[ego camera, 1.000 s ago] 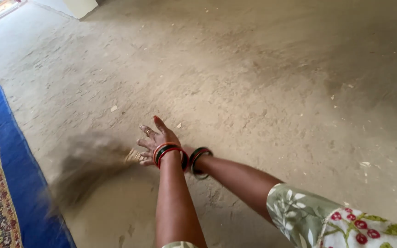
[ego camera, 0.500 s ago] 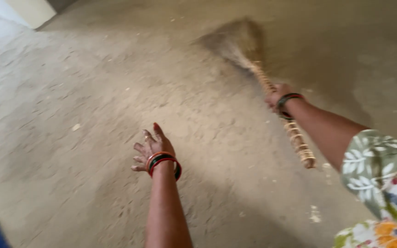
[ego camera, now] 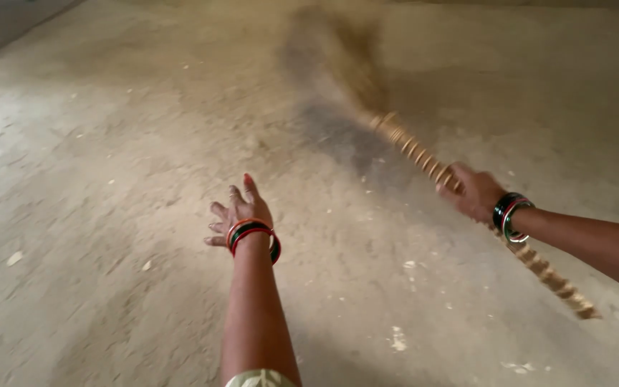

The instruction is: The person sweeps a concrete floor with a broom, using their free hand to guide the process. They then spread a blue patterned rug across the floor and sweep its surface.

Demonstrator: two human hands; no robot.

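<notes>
Sweeping is what shows: one broom (ego camera: pixel 424 161), two hands, and one dusty floor (ego camera: pixel 109 143). The right hand (ego camera: pixel 473 192) is wrapped tight around the broom's handle, which is bound with many pale rings. The handle sticks out behind this hand, low and to the right. The brushy end (ego camera: pixel 338 54) is up ahead, over the floor, and it looks blurry. A dark shadow lies on the floor under it. The left hand (ego camera: pixel 238 213) holds nothing. Its fingers are spread wide and it hangs in the air over the floor, well apart from the broom. Each wrist has red, green and dark bangles (ego camera: pixel 252 236) on it. Small pale bits (ego camera: pixel 397 338) lie here and there on the floor.
</notes>
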